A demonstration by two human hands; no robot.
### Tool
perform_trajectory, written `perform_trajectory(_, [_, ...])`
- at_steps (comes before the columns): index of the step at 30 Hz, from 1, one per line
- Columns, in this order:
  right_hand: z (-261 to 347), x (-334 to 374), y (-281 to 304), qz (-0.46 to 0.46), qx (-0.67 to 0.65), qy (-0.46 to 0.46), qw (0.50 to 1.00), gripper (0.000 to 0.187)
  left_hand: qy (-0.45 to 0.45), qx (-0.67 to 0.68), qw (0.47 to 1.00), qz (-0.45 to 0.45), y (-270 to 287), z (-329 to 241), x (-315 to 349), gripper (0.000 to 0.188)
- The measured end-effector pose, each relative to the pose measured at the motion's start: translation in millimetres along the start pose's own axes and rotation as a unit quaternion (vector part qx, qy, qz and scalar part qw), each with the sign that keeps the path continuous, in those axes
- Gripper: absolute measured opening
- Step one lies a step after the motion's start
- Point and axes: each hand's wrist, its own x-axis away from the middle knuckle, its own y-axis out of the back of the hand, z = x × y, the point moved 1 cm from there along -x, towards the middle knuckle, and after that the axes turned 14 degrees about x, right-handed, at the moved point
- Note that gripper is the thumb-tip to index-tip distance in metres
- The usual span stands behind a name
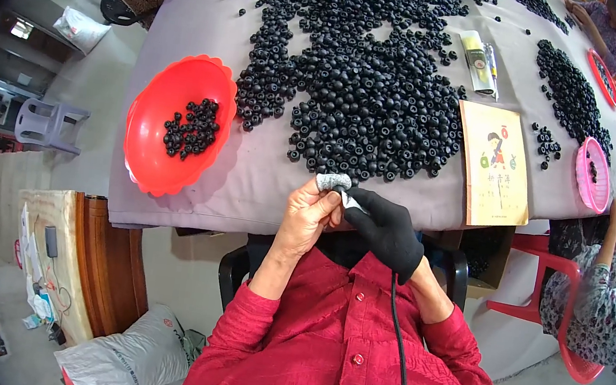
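Just in front of the table edge, my left hand (pixel 305 219) and my right hand (pixel 388 229) meet at the fingertips. A grey-white wrap covers the left index finger. The right hand wears a black glove, with pale wrapping at a fingertip and a black cord (pixel 397 342) running down from the wrist. Both hands are closed in a pinch around what looks like a small black round part (pixel 339 189), mostly hidden by the fingers. Right beyond them spreads a large pile of small black round hollow parts (pixel 381 101).
A red scalloped bowl (pixel 151 127) at left holds some black parts. An orange-yellow booklet (pixel 491 169) and a clear packet (pixel 477 63) lie right of the pile. Two other people sit at the right, near a pink basket (pixel 587 177) and a red bowl (pixel 595 62).
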Motion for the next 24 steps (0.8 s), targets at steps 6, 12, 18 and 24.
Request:
perform_trajectory(6, [5.0,-1.8,1.7,0.009,-0.008,-0.004,1.000,0.031,0.007,0.010,1.000,-0.005,1.6,0.7,0.7,0.019])
perform_trajectory(12, [5.0,-2.2,2.7,0.008,0.010,-0.012,1.000,0.028,0.000,0.014,1.000,-0.005,0.5,1.5,0.2,0.018])
perform_trajectory(18, [7.9,-4.3,5.7,0.029,0.003,-0.003,1.000,0.029,-0.011,-0.001,1.000,-0.009,0.4,2.0,1.6,0.017])
perform_trajectory(24, [5.9,-4.9,2.9,0.028,0.014,-0.016,0.999,0.029,-0.004,-0.021,1.000,-0.017,-0.8,-0.2,2.8,0.017])
